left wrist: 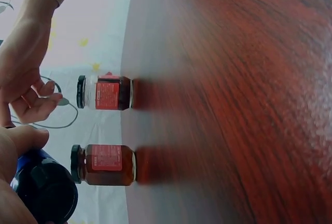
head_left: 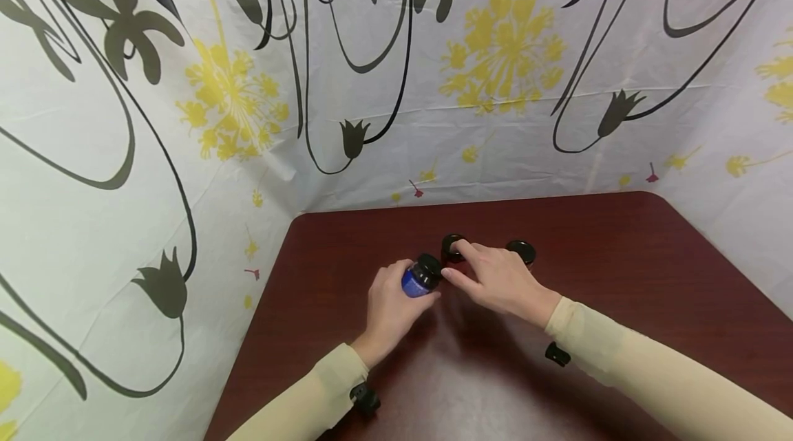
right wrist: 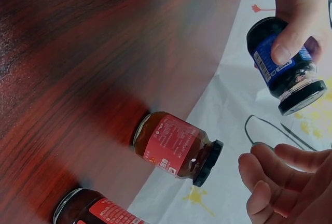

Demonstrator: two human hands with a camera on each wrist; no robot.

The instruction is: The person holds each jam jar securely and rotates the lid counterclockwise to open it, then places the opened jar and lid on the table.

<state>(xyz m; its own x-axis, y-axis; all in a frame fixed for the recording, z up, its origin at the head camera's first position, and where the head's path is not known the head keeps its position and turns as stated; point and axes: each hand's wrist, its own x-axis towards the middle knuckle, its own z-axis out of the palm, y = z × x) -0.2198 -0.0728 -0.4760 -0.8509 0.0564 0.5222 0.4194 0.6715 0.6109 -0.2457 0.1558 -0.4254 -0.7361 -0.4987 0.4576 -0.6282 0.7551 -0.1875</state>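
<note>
The left hand (head_left: 392, 307) gripped a tilted blue jar (head_left: 415, 284) above the table (head_left: 619, 276); the right hand (head_left: 502, 281), fingers loosely bent and apart, hovered near two red jars (left wrist: 106, 158).

Your head view faces forward and down. Your wrist views, nearer and rolled sideways, share the blue-labelled jar (right wrist: 280, 76).

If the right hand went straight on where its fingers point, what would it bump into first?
Probably the black lid of the left red-labelled jar: the right hand points that way. The depth is unclear, though, so it might slip past.
</note>
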